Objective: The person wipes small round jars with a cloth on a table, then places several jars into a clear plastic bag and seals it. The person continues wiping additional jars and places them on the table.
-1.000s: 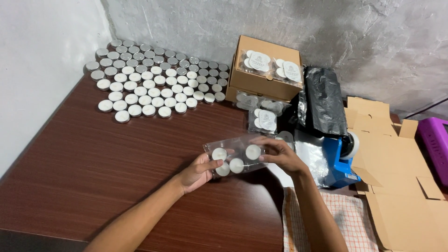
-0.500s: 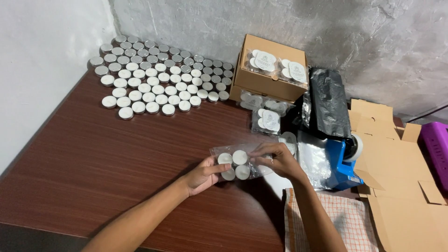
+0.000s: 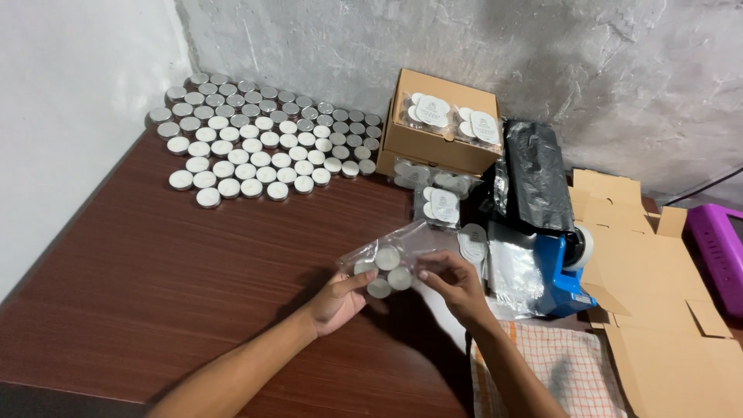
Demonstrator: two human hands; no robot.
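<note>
Clear plastic pouch [image 3: 398, 251] of tealights lies crosswise between left hand [image 3: 338, 298] and right hand [image 3: 457, 282].

Both forearms came in from the lower edge, bare, angled up toward the middle; left hand [image 3: 338, 300] was palm-up, fingers curled, thumb stretched toward the right; right hand [image 3: 457, 284] was knuckles-up, wrist bent slightly, fingertips pinched and pointing left; the two hands sat near each other, thumbs almost meeting.
</note>
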